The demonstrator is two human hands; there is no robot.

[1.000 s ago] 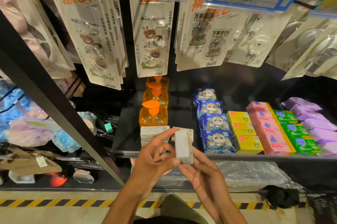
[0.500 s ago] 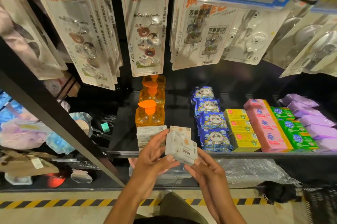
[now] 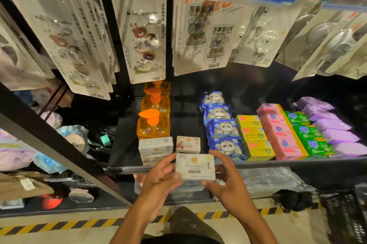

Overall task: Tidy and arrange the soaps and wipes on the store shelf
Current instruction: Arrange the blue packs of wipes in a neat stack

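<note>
Shelf [image 3: 288, 161]: dark deck across the middle of the view, with goods in front-to-back rows so each faces the aisle.
Hook cards [image 3: 146, 39]: hang from pegs at 12 o'clock, above the stock.
Packet rows: from 1 to 3 o'clock of the hands, panda wipes [image 3: 222, 124], yellow boxes [image 3: 254, 136], pink packs [image 3: 278, 130], green packs [image 3: 305, 132] and purple packs [image 3: 331, 124] lie side by side, sorted by colour.
Pump bottles [image 3: 154, 124]: orange, in a file at 11 o'clock, behind the boxed soaps.
Left hand [image 3: 158, 182]: pinches the held box's left end, thumb on its face.
Right hand [image 3: 228, 180]: pinches the right end, thumb beneath; two hands likely keep it level and label-up.
White stack [image 3: 155, 147]: boxed soaps piled at the shelf front, at 11 o'clock of the held box.
Lone box [image 3: 188, 144]: flat at 12 o'clock, just beyond the held one.
Soap box [image 3: 195, 167]: held just before the shelf lip, label facing the camera; it probably belongs on the lone box.
</note>
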